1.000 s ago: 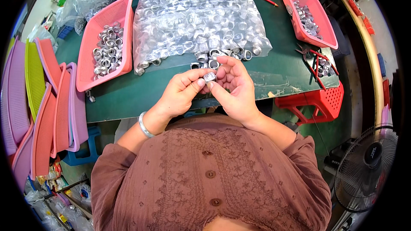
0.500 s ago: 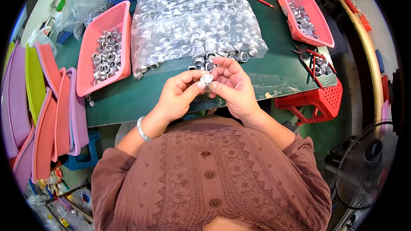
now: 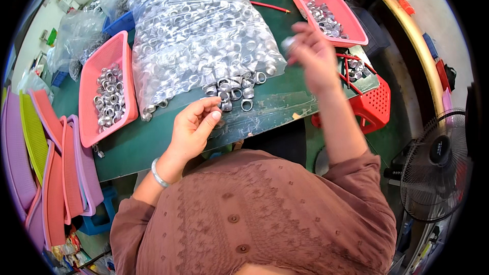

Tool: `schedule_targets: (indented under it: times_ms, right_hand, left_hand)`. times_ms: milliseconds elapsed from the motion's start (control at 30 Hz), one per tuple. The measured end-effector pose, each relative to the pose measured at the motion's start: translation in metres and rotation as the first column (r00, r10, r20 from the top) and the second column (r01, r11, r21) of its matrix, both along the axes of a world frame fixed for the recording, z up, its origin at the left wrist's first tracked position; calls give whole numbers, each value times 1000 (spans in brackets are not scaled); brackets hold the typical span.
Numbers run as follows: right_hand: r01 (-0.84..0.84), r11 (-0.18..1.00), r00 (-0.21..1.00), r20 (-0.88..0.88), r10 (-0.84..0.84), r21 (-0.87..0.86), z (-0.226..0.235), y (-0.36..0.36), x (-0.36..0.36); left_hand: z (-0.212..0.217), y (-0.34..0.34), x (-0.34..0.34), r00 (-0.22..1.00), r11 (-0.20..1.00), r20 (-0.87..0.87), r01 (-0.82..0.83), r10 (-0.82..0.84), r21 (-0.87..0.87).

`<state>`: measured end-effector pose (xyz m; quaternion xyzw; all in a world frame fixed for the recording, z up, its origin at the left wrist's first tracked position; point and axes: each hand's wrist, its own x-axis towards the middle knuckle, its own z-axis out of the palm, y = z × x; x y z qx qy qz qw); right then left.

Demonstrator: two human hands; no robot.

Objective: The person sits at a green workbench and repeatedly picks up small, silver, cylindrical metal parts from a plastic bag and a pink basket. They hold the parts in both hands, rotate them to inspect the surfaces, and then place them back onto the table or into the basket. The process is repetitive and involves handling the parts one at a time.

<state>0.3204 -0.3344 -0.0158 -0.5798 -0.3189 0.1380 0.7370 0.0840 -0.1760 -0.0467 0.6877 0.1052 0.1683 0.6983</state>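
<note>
Our right hand (image 3: 311, 53) is raised above the table (image 3: 142, 145), close to the near end of the right pink basket (image 3: 350, 18), and motion blurs it; a pale, silvery shape (image 3: 288, 44) shows at its fingertips, though we cannot tell whether they pinch a ring or stand apart. Our left hand (image 3: 189, 130) hangs at the table's near edge with fingers half curled, the thumb's tip held off from the index finger, just beside a cluster of loose silvery rings (image 3: 236, 91) (one of them lies a little nearer to us than most). We wear a pale bracelet (image 3: 156, 173) on the left wrist. Behind the cluster, a big clear bag (image 3: 204, 35) packed with more such rings spreads flat over the green tabletop. To its left we have the left pink basket (image 3: 131, 79), partly filled with rings, and the right pink basket holds some as well. Red-handled pliers (image 3: 348, 71) lie at the table's right corner, beside small metal pieces (image 3: 358, 70), with a red stool (image 3: 376, 104) below and a black fan (image 3: 440, 150) farther to our right
</note>
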Motion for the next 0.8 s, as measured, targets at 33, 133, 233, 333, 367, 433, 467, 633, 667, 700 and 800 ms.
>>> schedule_targets:
  times_ms: [33, 133, 233, 333, 367, 433, 467, 633, 667, 700, 800]
  right_hand:
    - [181, 979, 980, 105, -171, -91, 12, -3, 20]
    - [557, 812, 793, 404, -456, -175, 10, -27, 103]
    - [811, 571, 365, 872, -327, -125, 4, -37, 136]
    - [686, 720, 417, 866, -275, -101, 6, -20, 80]
    - [524, 805, 700, 680, -220, -279, 10, -12, 42]
    - [261, 876, 850, 527, -10, -404, -11, -9, -6]
    - [218, 869, 860, 508, 44, -444, -18, -7, -33]
    - [333, 778, 724, 673, 151, -533, -42, 7, -100]
    - [358, 771, 709, 691, 143, -527, -45, 10, -102]
    - [383, 763, 693, 709, 135, -520, -50, 13, -103]
    - [377, 781, 710, 697, 101, -497, -56, 13, -102]
  left_hand:
    - [-2, 3, -4, 999, 999, -19, -29, 30, 38]
    - [-12, 12, -11, 995, 989, -60, -78, 86, 124]
    - [-18, 18, -22, 982, 965, -119, -119, 150, 233]
    - [-24, 18, -30, 974, 967, -123, -163, 189, 194]
    - [-26, 18, -32, 973, 969, -126, -166, 191, 182]
    - [-28, 17, -33, 975, 974, -129, -160, 181, 158]
    - [-28, 17, -33, 976, 977, -135, -150, 171, 153]
    - [-27, 13, -34, 977, 980, -168, -101, 130, 171]
    - [-26, 11, -34, 975, 975, -178, -97, 133, 201]
    - [-24, 9, -34, 976, 973, -179, -82, 122, 216]
    - [-27, 3, -32, 986, 958, -87, -115, 142, 262]
